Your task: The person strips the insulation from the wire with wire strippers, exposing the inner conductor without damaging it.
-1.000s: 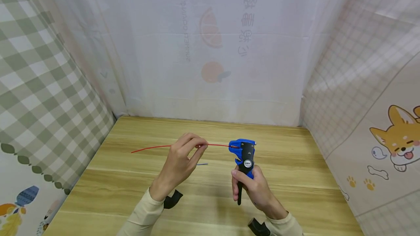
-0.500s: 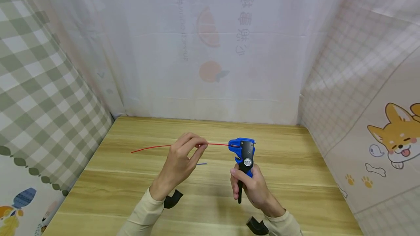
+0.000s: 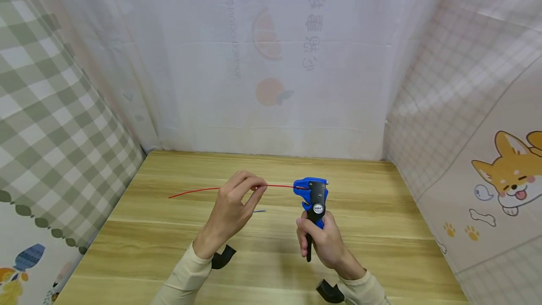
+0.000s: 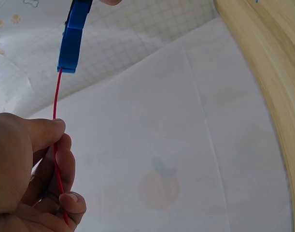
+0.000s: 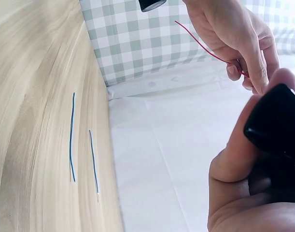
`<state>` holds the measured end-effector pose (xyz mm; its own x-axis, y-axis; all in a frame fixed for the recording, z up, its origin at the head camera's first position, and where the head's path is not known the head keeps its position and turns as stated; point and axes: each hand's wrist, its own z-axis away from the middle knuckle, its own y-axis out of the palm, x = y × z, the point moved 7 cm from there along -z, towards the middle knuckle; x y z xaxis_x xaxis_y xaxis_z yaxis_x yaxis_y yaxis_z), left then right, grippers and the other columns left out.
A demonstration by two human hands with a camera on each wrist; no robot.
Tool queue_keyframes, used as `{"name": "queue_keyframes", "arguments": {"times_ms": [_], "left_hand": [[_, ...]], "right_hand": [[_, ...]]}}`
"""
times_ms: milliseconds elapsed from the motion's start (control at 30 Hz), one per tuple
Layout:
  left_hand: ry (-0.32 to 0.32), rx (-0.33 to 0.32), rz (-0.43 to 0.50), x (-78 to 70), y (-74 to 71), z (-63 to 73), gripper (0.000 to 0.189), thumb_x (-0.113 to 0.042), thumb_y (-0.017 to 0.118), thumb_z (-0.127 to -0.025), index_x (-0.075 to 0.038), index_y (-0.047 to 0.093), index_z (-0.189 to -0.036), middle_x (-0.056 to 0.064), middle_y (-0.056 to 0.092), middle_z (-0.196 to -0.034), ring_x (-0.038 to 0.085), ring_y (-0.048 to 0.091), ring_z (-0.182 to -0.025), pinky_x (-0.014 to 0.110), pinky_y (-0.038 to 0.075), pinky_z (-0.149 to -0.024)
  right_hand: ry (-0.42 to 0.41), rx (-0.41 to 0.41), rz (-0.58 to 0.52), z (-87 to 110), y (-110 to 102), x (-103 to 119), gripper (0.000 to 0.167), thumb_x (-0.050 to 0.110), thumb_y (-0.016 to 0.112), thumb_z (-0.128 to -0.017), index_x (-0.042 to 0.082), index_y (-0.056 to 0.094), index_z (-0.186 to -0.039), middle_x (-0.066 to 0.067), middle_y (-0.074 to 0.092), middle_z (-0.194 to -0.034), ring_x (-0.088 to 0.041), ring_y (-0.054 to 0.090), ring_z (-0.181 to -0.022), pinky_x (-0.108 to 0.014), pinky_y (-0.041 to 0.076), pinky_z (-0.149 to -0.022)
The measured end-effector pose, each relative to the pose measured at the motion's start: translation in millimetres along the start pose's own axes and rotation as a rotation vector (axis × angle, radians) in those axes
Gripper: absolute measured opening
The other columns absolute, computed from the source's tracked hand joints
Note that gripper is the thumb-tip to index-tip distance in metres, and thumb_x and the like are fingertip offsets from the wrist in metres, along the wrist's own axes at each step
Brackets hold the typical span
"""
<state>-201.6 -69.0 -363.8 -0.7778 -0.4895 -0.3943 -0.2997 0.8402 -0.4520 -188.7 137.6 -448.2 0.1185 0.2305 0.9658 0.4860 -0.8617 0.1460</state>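
One red wire [image 3: 279, 186], pinched by the left hand [image 3: 232, 206], runs into the tool [image 3: 318, 194] held in the curled right hand [image 3: 328, 243].

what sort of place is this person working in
Probably a makeshift indoor workspace, perhaps a screened-off booth: a wood-grain table is bordered by patterned hangings, and a red wire runs into a blue-and-black hand tool.

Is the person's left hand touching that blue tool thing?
Apart. The left wrist view shows a stretch of red wire between the left hand and the blue tool.
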Motion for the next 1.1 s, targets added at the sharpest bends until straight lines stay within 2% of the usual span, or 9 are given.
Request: {"name": "queue_keyframes", "arguments": {"times_ms": [133,467,700,933,1100], "left_hand": [[0.016,-0.013,-0.001,1.0,0.8,1.2,0.015,0.008,0.086,-0.094,-0.004,0.08,-0.101,0.005,0.075,-0.097,0.017,0.074,-0.087,0.028,0.065,-0.078],[-0.001,0.0,-0.015,4.0,4.2,4.3,0.013,0.006,0.086,-0.095,-0.005,0.08,-0.101,0.005,0.074,-0.096,0.016,0.073,-0.088,0.027,0.065,-0.078],[0.001,-0.006,-0.018,5.1,5.2,6.0,0.015,0.007,0.085,-0.095,-0.005,0.08,-0.101,0.005,0.074,-0.096,0.016,0.073,-0.087,0.027,0.065,-0.077],[-0.007,-0.004,-0.02,5.2,6.8,6.1,0.013,0.006,0.085,-0.096,-0.005,0.08,-0.101,0.005,0.074,-0.096,0.016,0.073,-0.087,0.026,0.065,-0.078],[-0.001,-0.009,-0.023,4.6,6.9,4.9,0.014,0.006,0.085,-0.096,-0.005,0.08,-0.101,0.005,0.074,-0.095,0.016,0.073,-0.087,0.026,0.064,-0.078]], "right_hand": [[0.0,-0.011,0.008,0.1,0.0,-1.1,0.034,-0.005,0.049,-0.11,-0.021,0.041,-0.082,-0.029,0.043,-0.057,-0.007,0.063,-0.047,-0.038,0.056,-0.04],[0.007,-0.025,0.004,1.1,-1.0,-5.4,0.031,-0.006,0.048,-0.11,-0.023,0.039,-0.086,-0.032,0.04,-0.06,-0.004,0.063,-0.049,-0.039,0.056,-0.04],[0.008,-0.033,-0.002,0.8,-0.8,-8.0,0.03,-0.007,0.047,-0.109,-0.024,0.038,-0.087,-0.024,0.044,-0.057,-0.004,0.064,-0.048,-0.037,0.056,-0.039],[0.006,-0.04,0.01,0.6,-1.6,-7.8,0.031,-0.005,0.049,-0.11,-0.024,0.039,-0.087,-0.031,0.04,-0.059,-0.004,0.063,-0.048,-0.037,0.056,-0.039],[0.0,-0.044,0.019,-0.2,-1.7,-6.9,0.03,-0.006,0.048,-0.109,-0.023,0.04,-0.086,-0.03,0.041,-0.058,-0.004,0.063,-0.046,-0.037,0.055,-0.039]]}}
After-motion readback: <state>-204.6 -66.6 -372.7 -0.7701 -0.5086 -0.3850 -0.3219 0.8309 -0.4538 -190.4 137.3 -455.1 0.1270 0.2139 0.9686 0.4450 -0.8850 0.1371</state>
